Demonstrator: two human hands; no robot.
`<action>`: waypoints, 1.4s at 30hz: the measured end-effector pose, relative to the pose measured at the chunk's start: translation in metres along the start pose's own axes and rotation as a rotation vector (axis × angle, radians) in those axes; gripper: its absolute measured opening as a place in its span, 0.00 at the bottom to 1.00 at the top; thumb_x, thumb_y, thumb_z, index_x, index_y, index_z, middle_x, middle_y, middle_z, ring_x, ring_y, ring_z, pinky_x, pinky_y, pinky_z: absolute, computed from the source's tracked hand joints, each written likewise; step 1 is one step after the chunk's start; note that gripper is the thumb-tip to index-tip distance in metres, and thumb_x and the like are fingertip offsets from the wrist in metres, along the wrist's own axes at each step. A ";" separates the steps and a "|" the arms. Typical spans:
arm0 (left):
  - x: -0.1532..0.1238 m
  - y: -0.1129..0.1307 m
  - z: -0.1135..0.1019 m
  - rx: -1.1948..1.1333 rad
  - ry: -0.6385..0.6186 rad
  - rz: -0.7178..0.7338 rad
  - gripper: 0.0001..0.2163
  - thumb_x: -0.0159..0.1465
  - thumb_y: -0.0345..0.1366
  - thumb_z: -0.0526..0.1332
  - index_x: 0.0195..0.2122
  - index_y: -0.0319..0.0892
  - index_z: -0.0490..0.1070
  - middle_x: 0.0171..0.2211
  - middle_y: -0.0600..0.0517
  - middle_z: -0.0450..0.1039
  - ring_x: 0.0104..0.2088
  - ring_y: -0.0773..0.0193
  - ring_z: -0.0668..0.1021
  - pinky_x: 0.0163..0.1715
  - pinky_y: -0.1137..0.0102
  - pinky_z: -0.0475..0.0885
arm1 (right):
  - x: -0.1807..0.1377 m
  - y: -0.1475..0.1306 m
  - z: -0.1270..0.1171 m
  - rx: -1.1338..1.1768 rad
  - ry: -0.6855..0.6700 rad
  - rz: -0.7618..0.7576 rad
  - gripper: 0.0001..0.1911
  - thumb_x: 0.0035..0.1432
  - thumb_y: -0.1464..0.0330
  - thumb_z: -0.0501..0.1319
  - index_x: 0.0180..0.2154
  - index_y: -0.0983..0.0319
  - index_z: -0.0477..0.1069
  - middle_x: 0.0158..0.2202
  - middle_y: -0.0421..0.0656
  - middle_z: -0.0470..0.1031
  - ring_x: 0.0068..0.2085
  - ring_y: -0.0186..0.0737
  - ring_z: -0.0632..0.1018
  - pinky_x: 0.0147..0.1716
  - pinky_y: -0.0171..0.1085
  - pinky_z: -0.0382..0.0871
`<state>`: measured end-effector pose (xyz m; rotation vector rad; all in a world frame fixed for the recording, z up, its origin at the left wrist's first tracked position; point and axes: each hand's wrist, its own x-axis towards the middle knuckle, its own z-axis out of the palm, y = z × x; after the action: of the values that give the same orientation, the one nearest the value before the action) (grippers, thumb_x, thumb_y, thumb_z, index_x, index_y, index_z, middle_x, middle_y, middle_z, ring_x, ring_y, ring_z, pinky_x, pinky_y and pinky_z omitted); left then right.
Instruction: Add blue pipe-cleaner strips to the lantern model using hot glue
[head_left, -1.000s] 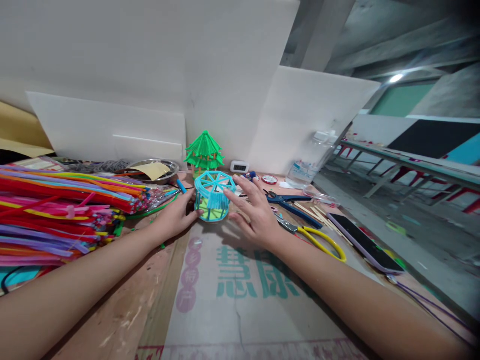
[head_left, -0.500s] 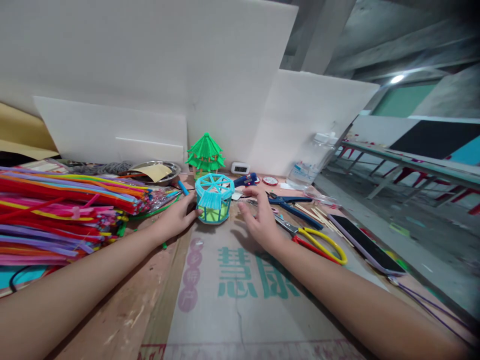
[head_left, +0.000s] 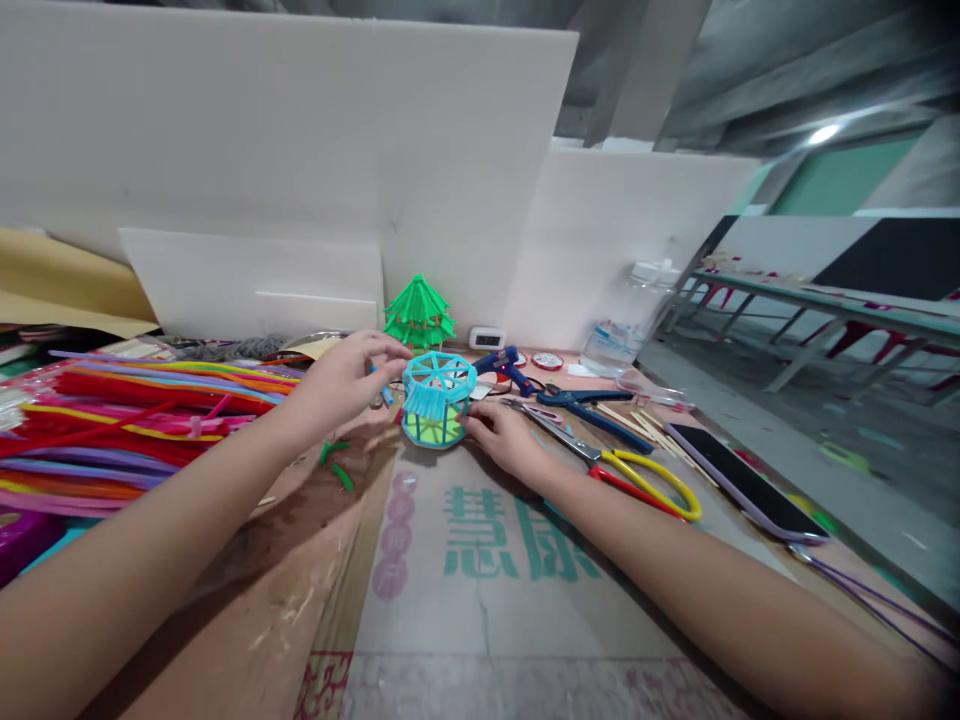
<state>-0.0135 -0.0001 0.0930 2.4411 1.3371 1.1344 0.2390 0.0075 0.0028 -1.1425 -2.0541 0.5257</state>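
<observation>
A small round pavilion model (head_left: 437, 412) stands on the board in front of me, with a light-blue spoked top, blue posts and a yellow-green floor. My right hand (head_left: 510, 440) is at its lower right side, fingertips closed on the edge by a post. My left hand (head_left: 346, 378) hovers at its upper left, fingers apart and holding nothing; whether a fingertip brushes the rim I cannot tell. Behind the model stands a green tiered roof model (head_left: 418, 312). A blue glue gun (head_left: 504, 365) lies just behind on the right.
Bundles of coloured pipe cleaners (head_left: 150, 430) cover the left. To the right lie yellow-and-red-handled scissors (head_left: 600, 458), blue pliers (head_left: 596, 405), thin wooden sticks (head_left: 660, 440) and a phone (head_left: 746, 480). A water jug (head_left: 622, 325) and small clock (head_left: 487, 338) stand at the back.
My left hand has let go of the model's lower left side and risen to its upper left. My right hand has come down and in to the model's right side.
</observation>
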 end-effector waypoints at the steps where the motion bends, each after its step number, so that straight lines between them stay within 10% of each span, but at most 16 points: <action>1: 0.003 0.009 -0.001 0.003 -0.016 0.038 0.16 0.66 0.46 0.56 0.42 0.42 0.79 0.49 0.45 0.77 0.51 0.54 0.77 0.56 0.58 0.71 | 0.000 0.001 0.001 0.003 -0.002 -0.006 0.12 0.64 0.65 0.57 0.30 0.61 0.71 0.29 0.40 0.74 0.33 0.38 0.72 0.34 0.35 0.61; 13: 0.017 0.018 0.008 -0.128 -0.183 -0.033 0.16 0.61 0.49 0.61 0.37 0.43 0.81 0.53 0.45 0.73 0.49 0.53 0.78 0.44 0.62 0.76 | -0.001 0.000 0.000 -0.006 -0.014 -0.027 0.11 0.65 0.65 0.56 0.30 0.60 0.70 0.30 0.40 0.74 0.33 0.38 0.73 0.34 0.34 0.60; 42: 0.014 0.007 0.030 0.037 -0.171 0.082 0.19 0.67 0.50 0.54 0.36 0.44 0.81 0.55 0.44 0.73 0.57 0.51 0.73 0.59 0.54 0.67 | -0.002 0.002 0.000 -0.049 -0.007 -0.033 0.11 0.66 0.66 0.55 0.32 0.60 0.71 0.33 0.42 0.77 0.35 0.39 0.74 0.36 0.35 0.62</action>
<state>0.0159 0.0130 0.0826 2.5736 1.2291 0.9000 0.2407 0.0071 0.0010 -1.1339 -2.0988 0.4665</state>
